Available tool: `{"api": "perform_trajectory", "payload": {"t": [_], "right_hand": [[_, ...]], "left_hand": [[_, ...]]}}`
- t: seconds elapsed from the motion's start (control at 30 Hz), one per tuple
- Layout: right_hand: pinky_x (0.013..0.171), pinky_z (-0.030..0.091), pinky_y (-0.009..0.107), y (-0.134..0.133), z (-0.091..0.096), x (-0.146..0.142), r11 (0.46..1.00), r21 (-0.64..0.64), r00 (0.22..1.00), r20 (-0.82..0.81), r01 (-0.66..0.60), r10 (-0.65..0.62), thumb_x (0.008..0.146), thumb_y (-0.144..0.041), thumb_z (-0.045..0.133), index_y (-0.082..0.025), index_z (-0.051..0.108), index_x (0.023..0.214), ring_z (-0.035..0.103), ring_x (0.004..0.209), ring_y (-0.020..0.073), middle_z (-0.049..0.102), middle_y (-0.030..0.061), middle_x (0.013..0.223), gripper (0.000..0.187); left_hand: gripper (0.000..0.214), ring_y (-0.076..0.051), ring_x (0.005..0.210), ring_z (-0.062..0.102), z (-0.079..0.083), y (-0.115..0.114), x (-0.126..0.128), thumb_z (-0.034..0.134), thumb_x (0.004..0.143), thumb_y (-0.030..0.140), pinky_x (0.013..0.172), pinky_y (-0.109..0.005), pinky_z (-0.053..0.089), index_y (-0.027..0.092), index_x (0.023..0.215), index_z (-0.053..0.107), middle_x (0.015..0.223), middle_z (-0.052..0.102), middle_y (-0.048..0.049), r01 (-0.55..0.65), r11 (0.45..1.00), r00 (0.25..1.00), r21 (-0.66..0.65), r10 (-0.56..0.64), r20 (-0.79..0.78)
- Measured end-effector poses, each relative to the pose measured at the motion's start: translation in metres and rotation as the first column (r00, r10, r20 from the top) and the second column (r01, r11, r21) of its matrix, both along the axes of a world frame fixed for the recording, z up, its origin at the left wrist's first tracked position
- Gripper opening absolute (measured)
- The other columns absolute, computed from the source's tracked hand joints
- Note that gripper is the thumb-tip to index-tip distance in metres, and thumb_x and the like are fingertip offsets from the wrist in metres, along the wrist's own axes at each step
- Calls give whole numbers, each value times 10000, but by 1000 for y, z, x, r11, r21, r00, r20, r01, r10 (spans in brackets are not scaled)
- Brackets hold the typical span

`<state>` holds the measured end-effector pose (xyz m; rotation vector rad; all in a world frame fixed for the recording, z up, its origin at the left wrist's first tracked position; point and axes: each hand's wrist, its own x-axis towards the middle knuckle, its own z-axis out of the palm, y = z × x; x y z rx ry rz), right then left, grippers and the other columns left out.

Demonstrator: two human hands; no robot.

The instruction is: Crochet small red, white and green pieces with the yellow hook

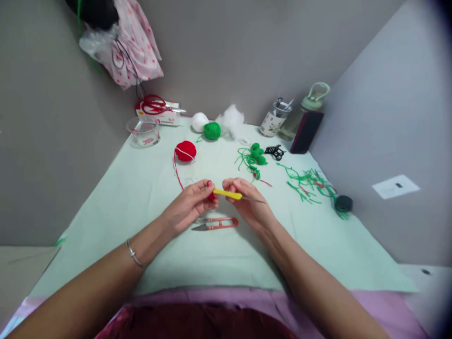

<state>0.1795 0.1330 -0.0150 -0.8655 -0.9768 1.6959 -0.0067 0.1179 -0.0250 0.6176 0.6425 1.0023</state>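
Observation:
My left hand (197,200) is closed in a pinch on a small piece of red crochet (211,196), partly covered by the fingers. A strand of red yarn runs down to this hand from the red yarn ball (185,151). My right hand (249,200) is closed around a crochet hook (228,193) with a yellow handle. Its thin metal shaft points right, across the palm, while the handle's left end meets the red piece. On the table just below both hands lie orange-handled thread snips (217,224).
Farther back are green yarn (212,131), a white ball (199,122), white stuffing (231,121) and a clear tub (144,133). To the right lie green crocheted pieces (257,153), small black scissors (275,151), yarn scraps (307,181), a phone (306,133) and a bottle (294,120).

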Motion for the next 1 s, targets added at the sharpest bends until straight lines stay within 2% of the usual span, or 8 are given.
{"api": "perform_trajectory", "payload": {"t": [0.13, 0.27, 0.4, 0.5, 0.6, 0.73, 0.83, 1.0], "right_hand": [[465, 304, 214, -7, -8, -9, 962, -245, 979, -193, -119, 72, 780, -550, 838, -218, 607, 726, 507, 572, 106, 707, 10, 829, 408], [467, 325, 234, -12, -12, -14, 926, -299, 944, -297, -232, 141, 860, -541, 766, -225, 523, 677, 332, 421, 78, 521, -76, 547, 439], [492, 259, 215, -9, -11, -13, 892, -395, 973, -155, -221, 173, 867, -488, 752, -209, 480, 612, 234, 450, 58, 368, -100, 477, 466], [498, 201, 230, -3, -17, -11, 886, -420, 980, -97, -199, 174, 795, -503, 802, -199, 502, 583, 281, 471, 61, 409, -76, 483, 477], [481, 178, 246, 5, -28, -8, 877, -428, 976, -108, -220, 192, 764, -542, 814, -198, 501, 545, 314, 442, 55, 443, -58, 469, 515], [462, 120, 254, 12, -32, -1, 863, -429, 964, -137, -266, 229, 791, -561, 798, -197, 497, 561, 265, 404, 36, 473, -54, 471, 524], [473, 132, 257, 13, -26, 2, 893, -377, 969, -72, -247, 237, 840, -563, 775, -168, 584, 645, 257, 407, 28, 600, -13, 582, 480], [563, 304, 251, 7, -10, -1, 966, -197, 983, 43, -166, 178, 861, -543, 783, -153, 675, 670, 431, 493, 67, 659, 16, 662, 447]], "left_hand": [[290, -97, 724, 654, 4, -1, 2, 874, 856, 329, 734, -207, 583, 153, 851, 643, 848, 685, -14, 7, 997, 1000, -81, -6, 15], [419, -91, 606, 553, 3, 0, 2, 888, 820, 455, 617, -208, 501, 168, 770, 587, 692, 620, 9, 71, 988, 997, -137, -70, 9], [520, -104, 569, 551, -23, 5, 3, 887, 762, 590, 558, -221, 440, 177, 798, 572, 697, 670, -27, 202, 964, 971, -172, -220, -92], [572, -82, 484, 488, -47, 7, 2, 857, 746, 668, 489, -213, 347, 185, 782, 553, 642, 655, -13, 271, 951, 955, -146, -285, -85], [562, -82, 497, 494, -59, 6, 0, 844, 766, 664, 508, -216, 348, 190, 772, 542, 642, 636, 1, 298, 941, 945, -159, -314, -88], [532, -123, 553, 568, -50, 13, -3, 857, 775, 628, 576, -246, 417, 190, 780, 556, 634, 639, -3, 264, 934, 954, -240, -289, -77], [515, -127, 584, 572, -34, 23, -6, 868, 775, 604, 601, -250, 437, 176, 753, 584, 631, 625, -5, 143, 964, 986, -226, -159, -52], [418, -113, 632, 561, -13, 29, -10, 878, 826, 474, 651, -242, 452, 160, 791, 605, 684, 621, -5, 4, 970, 999, -243, -15, -43]]}}
